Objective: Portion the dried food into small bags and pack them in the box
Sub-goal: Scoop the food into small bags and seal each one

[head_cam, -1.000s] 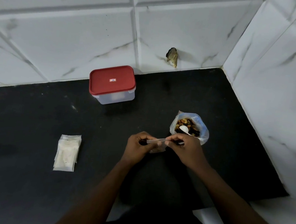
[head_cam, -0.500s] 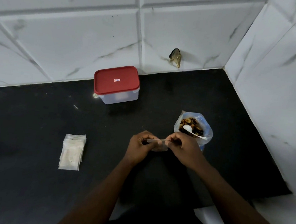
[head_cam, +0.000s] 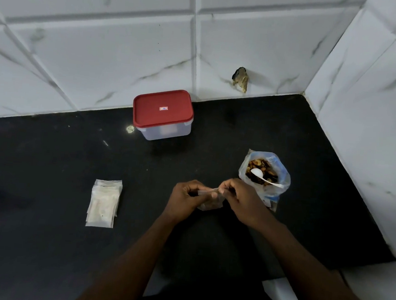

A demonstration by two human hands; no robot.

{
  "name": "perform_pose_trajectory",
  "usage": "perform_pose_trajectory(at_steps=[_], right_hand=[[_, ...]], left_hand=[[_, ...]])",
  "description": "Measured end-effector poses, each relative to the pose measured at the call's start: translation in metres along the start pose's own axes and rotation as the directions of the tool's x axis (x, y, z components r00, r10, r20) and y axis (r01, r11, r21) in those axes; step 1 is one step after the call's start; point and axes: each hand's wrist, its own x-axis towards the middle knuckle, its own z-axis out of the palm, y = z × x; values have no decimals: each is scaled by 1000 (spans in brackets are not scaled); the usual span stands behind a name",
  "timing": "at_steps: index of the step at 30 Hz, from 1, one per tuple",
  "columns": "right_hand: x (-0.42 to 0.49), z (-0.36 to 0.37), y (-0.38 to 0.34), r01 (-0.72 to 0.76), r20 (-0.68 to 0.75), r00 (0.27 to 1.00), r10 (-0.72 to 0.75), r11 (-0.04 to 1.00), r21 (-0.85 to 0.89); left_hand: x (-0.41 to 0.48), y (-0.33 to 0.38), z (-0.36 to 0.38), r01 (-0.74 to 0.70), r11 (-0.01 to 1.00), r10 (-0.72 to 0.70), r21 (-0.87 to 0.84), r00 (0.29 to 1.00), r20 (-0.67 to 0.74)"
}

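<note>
A small clear bag hangs between my two hands over the black counter. My left hand pinches its top edge on the left, and my right hand pinches the same edge on the right. What the small bag holds is hard to make out. Just right of my right hand stands an open plastic bag of dried food with a white spoon resting in it. The box, clear with a red lid on, sits at the back by the wall. A stack of empty small bags lies to the left.
White marble-patterned tiles close the counter at the back and on the right, forming a corner. A dark chipped spot marks the back wall. A small pale speck lies left of the box. The counter's front right ends at a white surface.
My hands stay pinched on the small bag's top edge with only slight finger movement. The view has shifted a little, so everything sits slightly further right in frame.
</note>
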Motion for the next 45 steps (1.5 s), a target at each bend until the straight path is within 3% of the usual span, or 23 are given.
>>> perform_pose_trajectory(at_steps=[7, 11, 17, 29, 40, 45], right_hand=[[0, 9, 2, -22, 3, 1000, 22, 1000, -13], [-3, 8, -3, 5, 4, 1000, -5, 999, 48], [-3, 13, -16, 78, -10, 997, -78, 997, 0], [6, 35, -19, 61, 34, 998, -58, 992, -106], [8, 39, -34, 53, 25, 998, -54, 998, 37], [11, 43, -40, 92, 13, 996, -92, 996, -4]], left_hand=[[-4, -3, -11, -11, 1000, 10, 27, 1000, 17], [-6, -8, -17, -27, 997, 27, 72, 1000, 0], [-9, -9, -21, -74, 993, 73, 95, 997, 15], [-17, -13, -36, -67, 997, 67, -27, 998, -10], [-18, -22, -57, -36, 999, 36, 26, 999, -31], [-17, -23, -61, -38, 998, 41, 56, 998, -42]])
